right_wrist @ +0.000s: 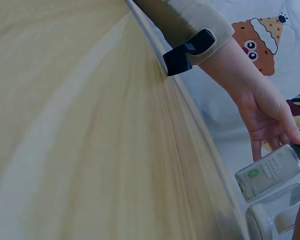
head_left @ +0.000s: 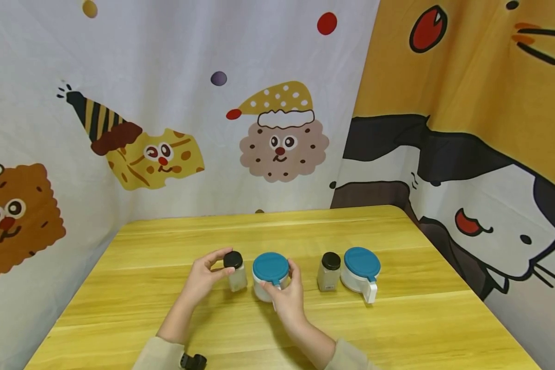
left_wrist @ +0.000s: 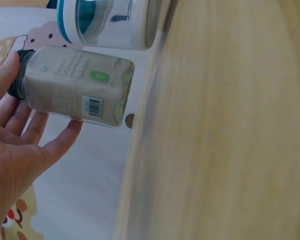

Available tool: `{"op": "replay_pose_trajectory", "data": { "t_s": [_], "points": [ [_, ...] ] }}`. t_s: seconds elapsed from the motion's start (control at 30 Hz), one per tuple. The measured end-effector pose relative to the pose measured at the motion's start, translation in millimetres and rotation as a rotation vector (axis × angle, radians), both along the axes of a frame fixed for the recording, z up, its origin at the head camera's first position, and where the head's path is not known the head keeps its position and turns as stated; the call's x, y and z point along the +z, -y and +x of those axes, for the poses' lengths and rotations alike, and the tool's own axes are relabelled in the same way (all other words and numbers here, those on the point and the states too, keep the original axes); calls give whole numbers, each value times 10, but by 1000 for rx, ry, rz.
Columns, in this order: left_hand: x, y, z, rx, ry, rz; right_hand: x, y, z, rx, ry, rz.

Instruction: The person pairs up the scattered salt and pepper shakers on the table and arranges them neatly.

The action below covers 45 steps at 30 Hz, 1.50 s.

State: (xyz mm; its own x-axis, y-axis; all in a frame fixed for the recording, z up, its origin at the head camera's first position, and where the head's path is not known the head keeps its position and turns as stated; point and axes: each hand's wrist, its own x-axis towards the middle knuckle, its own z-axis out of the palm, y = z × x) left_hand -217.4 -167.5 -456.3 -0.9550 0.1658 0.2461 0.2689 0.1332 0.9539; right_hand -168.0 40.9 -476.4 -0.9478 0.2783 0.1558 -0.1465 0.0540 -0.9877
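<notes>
My left hand (head_left: 202, 275) pinches a small glass seasoning jar (head_left: 237, 281) by its black lid, between thumb and fingers. In the left wrist view, the jar (left_wrist: 77, 85) shows a pale filling, a green mark and a barcode; its base is close to the tabletop. Beside it, my right hand (head_left: 290, 302) grips a clear seasoning pot with a blue lid (head_left: 271, 267), thumb on the near side and fingers round the right. The pot's white handle is mostly covered by that hand. In the right wrist view the pot (right_wrist: 262, 220) is cut off by the edge.
To the right stand a second black-lidded jar (head_left: 329, 272) and a second blue-lidded pot (head_left: 362, 263), its white handle facing the near right. All are on a yellow wood-grain table (head_left: 166, 241). A patterned curtain (head_left: 176, 67) hangs behind it.
</notes>
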Motion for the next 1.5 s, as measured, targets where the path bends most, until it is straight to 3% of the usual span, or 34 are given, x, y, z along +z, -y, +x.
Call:
{"op": "replay_pose_trajectory", "data": {
  "t_s": [0.4, 1.1, 1.5],
  "points": [
    [-22, 15, 3, -6, 10, -28, -47, 26, 15, -9, -1, 1],
    [-93, 108, -11, -113, 32, -3, -92, 97, 60, -37, -46, 32],
    [-99, 136, -27, -133, 27, -84, -77, 157, 54, -45, -15, 52]
  ]
}}
